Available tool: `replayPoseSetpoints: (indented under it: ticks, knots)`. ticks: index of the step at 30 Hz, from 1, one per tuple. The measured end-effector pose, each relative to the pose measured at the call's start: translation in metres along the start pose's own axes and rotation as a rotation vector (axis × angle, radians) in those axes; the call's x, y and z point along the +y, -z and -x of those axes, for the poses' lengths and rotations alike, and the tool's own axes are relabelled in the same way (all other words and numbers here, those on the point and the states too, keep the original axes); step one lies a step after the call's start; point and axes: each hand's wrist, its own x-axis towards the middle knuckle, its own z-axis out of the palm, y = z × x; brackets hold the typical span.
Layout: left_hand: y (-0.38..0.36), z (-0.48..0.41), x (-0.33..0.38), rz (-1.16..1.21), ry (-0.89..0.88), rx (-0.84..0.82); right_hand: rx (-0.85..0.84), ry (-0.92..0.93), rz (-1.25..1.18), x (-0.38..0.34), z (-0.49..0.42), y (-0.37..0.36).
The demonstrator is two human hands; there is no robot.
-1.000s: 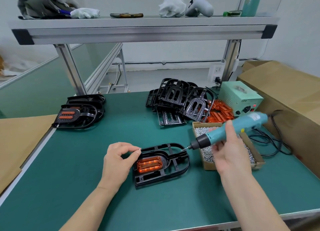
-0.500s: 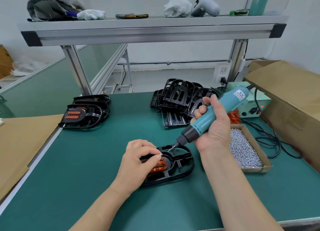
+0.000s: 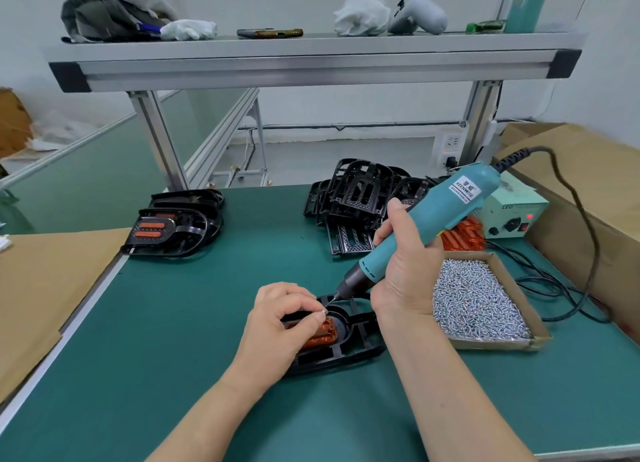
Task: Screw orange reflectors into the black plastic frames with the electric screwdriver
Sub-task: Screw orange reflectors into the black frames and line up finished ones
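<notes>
Just left of the shallow cardboard screw tray (image 3: 498, 344), the black plastic frame (image 3: 360, 343) cradles a ribbed orange reflector (image 3: 323, 337); the left hand (image 3: 277, 319) pinches a small silver screw (image 3: 323, 311) over it, so the right hand (image 3: 403, 274), wrapped round the teal electric screwdriver (image 3: 433, 219), can bring its bit in

Left hand (image 3: 277, 326) covers most of orange reflector (image 3: 327, 337) and left part of black frame (image 3: 360, 345). Small silvery piece (image 3: 323, 311) pinched at its fingertips: too small to name. Bit tip of electric screwdriver (image 3: 426, 226): contact with frame not discernible. Screwdriver body hides much of loose reflector pile (image 3: 462, 234) and left side of power supply (image 3: 516, 212). Green bottle (image 3: 523, 4) cut by top edge; cardboard box (image 3: 588, 184) by right edge.
</notes>
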Motion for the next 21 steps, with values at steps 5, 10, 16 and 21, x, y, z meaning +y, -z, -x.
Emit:
replayPoseSetpoints:
  ticks: [5,10,16,21]
  knots:
    - [-0.0013,0.0007,-0.0021,-0.001,0.006,-0.006,-0.002,0.001,0.003,-0.0007,0.0022,0.0006]
    - [-0.0012,0.0006,-0.0024,0.018,0.022,0.002,0.003,-0.006,0.01,0.0,0.0038,0.0004]
    - [-0.0007,0.001,-0.0051,0.038,0.038,-0.004,0.025,-0.01,0.026,0.0031,0.0049,-0.0002]
    - [-0.001,0.0012,-0.004,0.042,0.049,-0.003,0.018,-0.011,0.026,0.0024,0.0043,0.0004]
